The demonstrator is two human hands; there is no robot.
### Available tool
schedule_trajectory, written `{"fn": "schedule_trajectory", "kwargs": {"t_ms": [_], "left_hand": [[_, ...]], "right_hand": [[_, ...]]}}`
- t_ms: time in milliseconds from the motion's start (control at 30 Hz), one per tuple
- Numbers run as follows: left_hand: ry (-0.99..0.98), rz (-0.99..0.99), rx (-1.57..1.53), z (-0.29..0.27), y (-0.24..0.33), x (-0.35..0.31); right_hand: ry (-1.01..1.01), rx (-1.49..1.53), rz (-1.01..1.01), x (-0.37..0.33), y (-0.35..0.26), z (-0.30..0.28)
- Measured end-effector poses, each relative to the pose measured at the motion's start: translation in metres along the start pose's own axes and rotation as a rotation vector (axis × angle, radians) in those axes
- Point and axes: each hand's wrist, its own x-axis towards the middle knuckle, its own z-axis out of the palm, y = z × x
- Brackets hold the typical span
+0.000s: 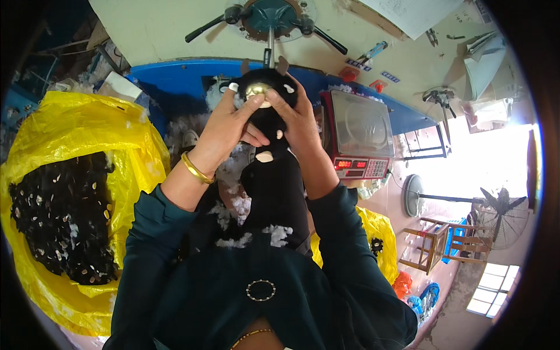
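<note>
A black plush toy (266,119) with a shiny gold patch, two brown points on top and small pale pieces is held between my hands over my lap. My left hand (234,119) grips its left side, thumb pressed on the gold patch. On the other side my right hand (296,114) is wrapped round the toy, its thumb on the patch too. The toy's top lies by a metal tube (270,49) jutting from a round machine port (269,18); whether they touch I cannot tell. White stuffing fluff (277,234) clings to my dark trousers.
A yellow sack (87,125) at left holds a heap of black plush pieces (61,216). On the right stands a red scale (363,131) with a lit display. Black handles (207,28) flank the port. Farther right are a standing fan (500,214) and a wooden stool (426,245).
</note>
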Motion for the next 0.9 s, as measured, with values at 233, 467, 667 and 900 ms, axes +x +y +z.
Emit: {"fn": "schedule_trajectory", "kwargs": {"t_ms": [233, 467, 667, 900], "left_hand": [[-0.062, -0.129, 0.097, -0.022, -0.019, -0.048], [0.162, -0.12, 0.136, -0.086, -0.048, -0.072], [0.099, -0.081, 0.155, -0.09, -0.037, -0.093], [0.637, 0.214, 0.321, -0.2, -0.043, -0.134]], "right_hand": [[-0.237, -0.387, -0.1, -0.034, -0.006, -0.041], [0.701, -0.899, 0.359, -0.005, 0.065, -0.362], [0.743, -0.724, 0.457, -0.027, 0.051, -0.387], [1.12, 0.179, 0.441, -0.11, 0.04, -0.495]]}}
